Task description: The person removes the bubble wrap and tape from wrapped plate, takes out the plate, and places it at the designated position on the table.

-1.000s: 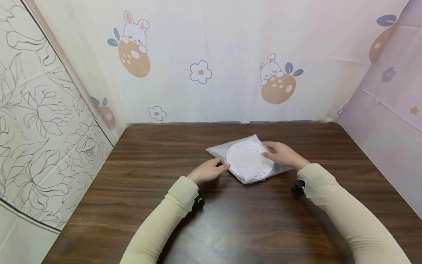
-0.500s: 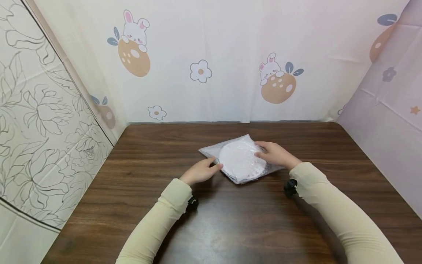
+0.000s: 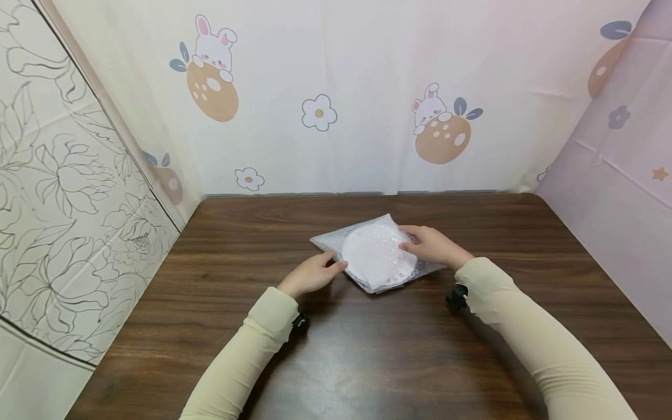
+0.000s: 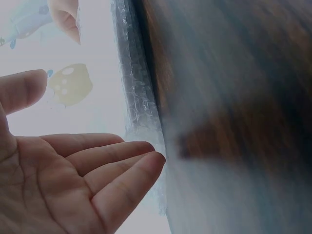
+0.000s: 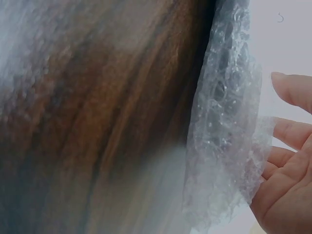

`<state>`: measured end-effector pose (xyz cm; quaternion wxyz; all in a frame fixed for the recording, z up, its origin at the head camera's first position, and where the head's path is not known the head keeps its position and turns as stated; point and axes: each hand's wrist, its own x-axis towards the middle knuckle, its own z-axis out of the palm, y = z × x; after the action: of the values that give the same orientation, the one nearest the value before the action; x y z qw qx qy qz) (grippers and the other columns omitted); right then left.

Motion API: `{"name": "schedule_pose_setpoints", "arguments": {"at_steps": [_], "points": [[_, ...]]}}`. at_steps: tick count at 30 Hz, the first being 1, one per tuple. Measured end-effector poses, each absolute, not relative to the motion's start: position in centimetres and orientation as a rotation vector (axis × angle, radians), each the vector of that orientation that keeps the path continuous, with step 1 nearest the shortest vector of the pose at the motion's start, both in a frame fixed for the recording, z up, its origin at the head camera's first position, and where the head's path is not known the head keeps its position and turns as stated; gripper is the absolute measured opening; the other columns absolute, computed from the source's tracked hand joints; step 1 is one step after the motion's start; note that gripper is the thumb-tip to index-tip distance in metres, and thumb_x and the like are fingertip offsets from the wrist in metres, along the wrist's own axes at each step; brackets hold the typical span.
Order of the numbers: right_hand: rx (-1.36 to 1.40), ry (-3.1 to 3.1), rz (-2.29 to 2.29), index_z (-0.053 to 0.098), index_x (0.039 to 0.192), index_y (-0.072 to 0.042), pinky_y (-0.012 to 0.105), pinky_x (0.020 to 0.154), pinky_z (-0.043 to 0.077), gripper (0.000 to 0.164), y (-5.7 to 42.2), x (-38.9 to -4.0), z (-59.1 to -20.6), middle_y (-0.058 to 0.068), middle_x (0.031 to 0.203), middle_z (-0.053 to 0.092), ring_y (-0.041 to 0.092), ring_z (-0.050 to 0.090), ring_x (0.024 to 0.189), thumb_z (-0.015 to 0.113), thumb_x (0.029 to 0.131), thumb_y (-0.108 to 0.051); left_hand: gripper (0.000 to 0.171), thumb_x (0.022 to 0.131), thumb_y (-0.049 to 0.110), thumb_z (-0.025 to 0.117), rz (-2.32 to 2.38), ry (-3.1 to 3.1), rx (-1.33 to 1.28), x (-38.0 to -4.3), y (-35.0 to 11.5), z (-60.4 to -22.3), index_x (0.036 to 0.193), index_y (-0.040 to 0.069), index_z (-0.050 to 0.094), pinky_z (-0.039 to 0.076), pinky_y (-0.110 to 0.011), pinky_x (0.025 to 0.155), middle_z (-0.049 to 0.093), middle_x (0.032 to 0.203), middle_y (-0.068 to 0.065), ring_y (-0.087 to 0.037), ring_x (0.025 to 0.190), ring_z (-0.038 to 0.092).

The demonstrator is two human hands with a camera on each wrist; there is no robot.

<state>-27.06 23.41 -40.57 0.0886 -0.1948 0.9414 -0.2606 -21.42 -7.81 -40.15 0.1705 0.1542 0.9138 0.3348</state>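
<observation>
A round white disc (image 3: pixel 377 254) sits inside a clear bubble-wrap bag (image 3: pixel 329 238) on the brown wooden table. What kind of thing the disc is cannot be told through the wrap. At the bag's left edge is my left hand (image 3: pixel 311 274), its fingers extended and the thumb apart, the fingertips by the bubble wrap (image 4: pixel 134 78) in the left wrist view. My right hand (image 3: pixel 433 245) lies against the right side of the bag, thumb over its top. The right wrist view shows that hand (image 5: pixel 292 170) with fingers touching the bubble wrap (image 5: pixel 224 122), thumb spread away.
The dark wood-grain table (image 3: pixel 341 361) spreads out on all sides of the bag. Behind it hangs a pale curtain (image 3: pixel 362 116) printed with rabbits and flowers. A white panel with line-drawn flowers (image 3: pixel 73 181) borders the left side.
The bubble-wrapped disc has slid a little to the left across the table. Both hands have shifted left along with it, keeping their places at its two sides.
</observation>
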Motion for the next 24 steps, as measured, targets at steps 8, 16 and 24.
{"name": "schedule_pose_setpoints", "arguments": {"at_steps": [8,16,24], "points": [[-0.594,2.795,-0.782,0.041,0.148,-0.004,0.059,0.107,0.040,0.055,23.8,-26.7,-40.0,0.025,0.147,0.047,0.042,0.046,0.134,0.056,0.100,-0.027,0.068,0.101,0.050,0.043,0.930,2.681,0.422,-21.0,-8.0,-39.4,0.151,0.005,0.038,0.035,-0.046,0.116,0.045,0.151,-0.013,-0.029,0.140,0.043],[-0.569,2.794,-0.834,0.039,0.149,-0.004,0.057,0.101,0.046,0.057,24.6,-26.2,-39.6,0.024,0.148,0.046,0.043,0.052,0.129,0.054,0.101,-0.031,0.066,0.100,0.047,0.046,0.935,2.793,0.433,-20.9,-7.8,-38.6,0.149,0.002,0.040,0.032,-0.045,0.118,0.044,0.152,-0.014,-0.029,0.142,0.040],[-0.590,2.779,-0.860,0.040,0.149,-0.003,0.060,0.103,0.044,0.058,24.8,-25.6,-39.8,0.025,0.147,0.045,0.045,0.048,0.131,0.055,0.101,-0.031,0.078,0.098,0.047,0.052,0.913,2.722,0.671,-22.0,-6.6,-39.7,0.154,0.000,0.026,0.015,-0.045,0.124,0.020,0.162,-0.018,-0.030,0.153,0.010]]}}
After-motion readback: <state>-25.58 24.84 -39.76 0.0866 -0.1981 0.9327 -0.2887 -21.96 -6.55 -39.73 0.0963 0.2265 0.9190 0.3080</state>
